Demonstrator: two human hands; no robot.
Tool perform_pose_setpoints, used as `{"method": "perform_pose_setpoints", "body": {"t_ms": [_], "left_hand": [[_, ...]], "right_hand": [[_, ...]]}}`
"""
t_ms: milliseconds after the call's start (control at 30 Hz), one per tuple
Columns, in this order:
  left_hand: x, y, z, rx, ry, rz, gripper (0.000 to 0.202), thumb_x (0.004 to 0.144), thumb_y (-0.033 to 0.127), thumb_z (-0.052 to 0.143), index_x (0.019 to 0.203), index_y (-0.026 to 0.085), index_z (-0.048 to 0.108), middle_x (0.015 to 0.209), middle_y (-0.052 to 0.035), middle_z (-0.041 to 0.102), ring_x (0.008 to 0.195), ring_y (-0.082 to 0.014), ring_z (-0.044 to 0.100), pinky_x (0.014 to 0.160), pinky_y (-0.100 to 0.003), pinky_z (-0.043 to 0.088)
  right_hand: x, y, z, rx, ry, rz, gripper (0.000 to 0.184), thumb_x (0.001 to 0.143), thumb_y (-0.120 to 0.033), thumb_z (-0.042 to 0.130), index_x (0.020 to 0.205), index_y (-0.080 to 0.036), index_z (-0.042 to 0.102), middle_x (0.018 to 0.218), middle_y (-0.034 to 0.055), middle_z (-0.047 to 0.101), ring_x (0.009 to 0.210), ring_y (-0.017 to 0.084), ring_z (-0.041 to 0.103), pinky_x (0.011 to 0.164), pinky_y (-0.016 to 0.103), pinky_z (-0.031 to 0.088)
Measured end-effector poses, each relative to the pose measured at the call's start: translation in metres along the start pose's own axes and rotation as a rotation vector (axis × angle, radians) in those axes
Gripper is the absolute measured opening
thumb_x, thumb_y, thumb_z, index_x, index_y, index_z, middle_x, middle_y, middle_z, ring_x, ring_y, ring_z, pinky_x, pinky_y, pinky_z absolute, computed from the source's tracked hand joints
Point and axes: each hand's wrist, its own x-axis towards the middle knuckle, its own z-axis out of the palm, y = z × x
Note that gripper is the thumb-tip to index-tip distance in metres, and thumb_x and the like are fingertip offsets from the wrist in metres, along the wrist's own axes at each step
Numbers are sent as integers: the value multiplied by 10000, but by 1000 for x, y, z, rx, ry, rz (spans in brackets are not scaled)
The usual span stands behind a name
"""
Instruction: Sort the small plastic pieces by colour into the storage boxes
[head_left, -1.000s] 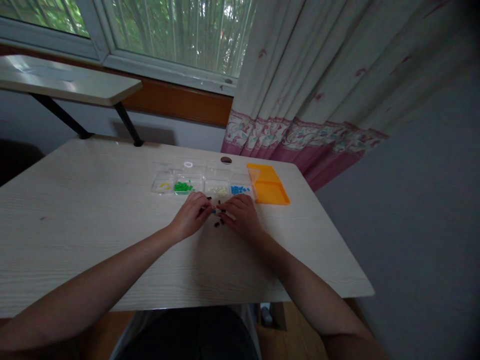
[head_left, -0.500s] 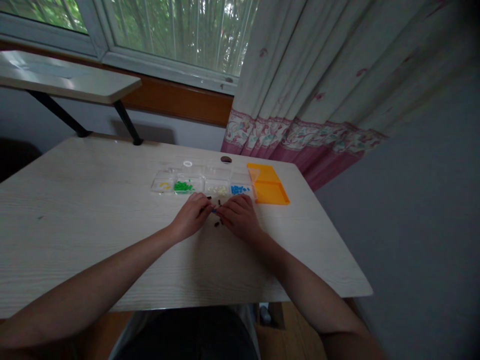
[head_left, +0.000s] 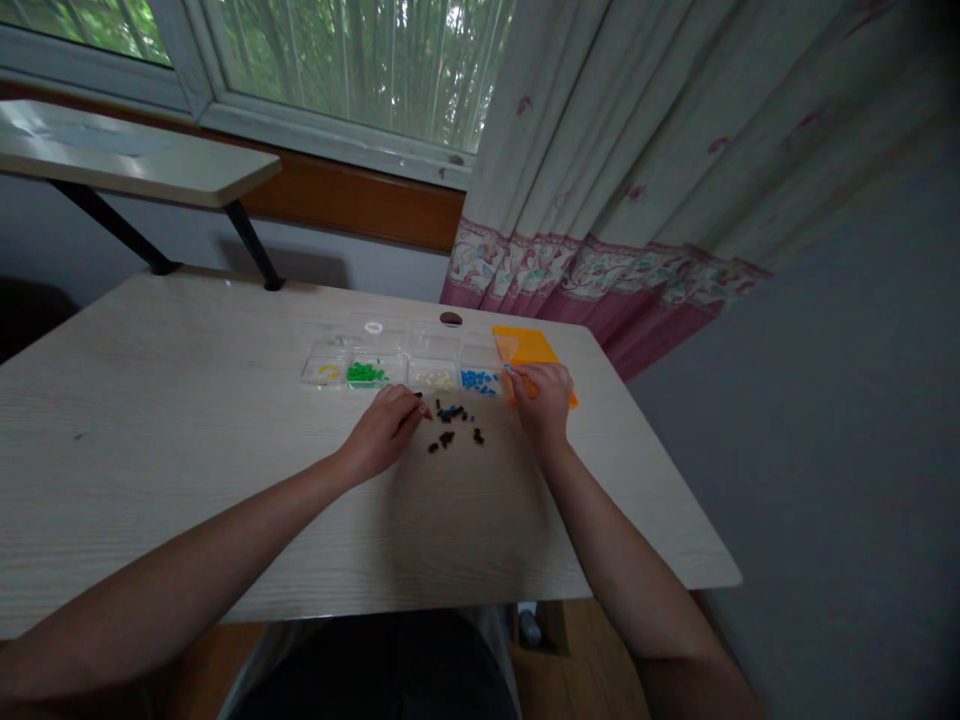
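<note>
A small pile of dark beads (head_left: 453, 425), with a blue one among them, lies on the pale wooden table (head_left: 187, 420). My left hand (head_left: 384, 430) rests at the pile's left edge, fingers curled and pinched on something too small to name. My right hand (head_left: 541, 395) is off to the right, over the near edge of the orange tray (head_left: 525, 348), its fingers pinched beside the clear box of blue beads (head_left: 480, 378). What the fingers hold is too small to make out.
A row of clear boxes runs along the back: yellow beads (head_left: 328, 370), green beads (head_left: 367, 373), white beads (head_left: 435, 379). A small white ring (head_left: 373, 327) and a cable hole (head_left: 451, 318) lie behind. A second table (head_left: 127, 160), a window and a curtain stand beyond.
My right hand has left the bead pile and moved right and back to the orange tray's edge, uncovering the dark beads. My left hand has stayed in place.
</note>
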Motion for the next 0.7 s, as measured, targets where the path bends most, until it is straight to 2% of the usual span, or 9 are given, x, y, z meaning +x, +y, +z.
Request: {"method": "perform_pose_setpoints", "body": {"t_ms": [100,267,367,533,700], "left_hand": [[0,1,-1,5,-3,2,278,992,262,381,927,181,639,905,-67,599,927,-210,537,869,-388,423],[-1,0,0,15,4,6,237,984,256,408,1014,178,630,935,-70,601,943,-215,539,877,-396,424],[-1,-2,2,32,0,26,232,969,229,418,1058,177,627,952,-72,598,955,-218,538,880,-399,428],[-3,-4,4,124,-23,57,285,923,189,470,1164,177,622,1057,-97,578,1031,-242,509,933,-428,432],[-5,-1,6,268,-75,102,428,893,238,540,1321,235,552,1288,-119,486,1227,-295,416,1050,-492,387]], "right_hand": [[0,5,2,-43,-2,28,292,946,-416,526,884,-226,739,916,72,695,955,254,533,900,425,356],[-4,4,6,-160,-123,-2,259,938,-383,550,875,-231,751,983,82,676,1002,272,501,892,440,348],[-4,3,6,-170,-127,-7,272,959,-363,521,918,-223,751,1003,79,673,1002,257,502,889,415,357],[-3,-1,4,-98,-115,-49,271,963,-372,530,919,-212,744,969,66,683,977,238,529,892,392,374],[-3,-16,2,41,-173,-205,178,936,-309,586,893,-217,732,932,41,693,932,214,550,866,365,393]]}}
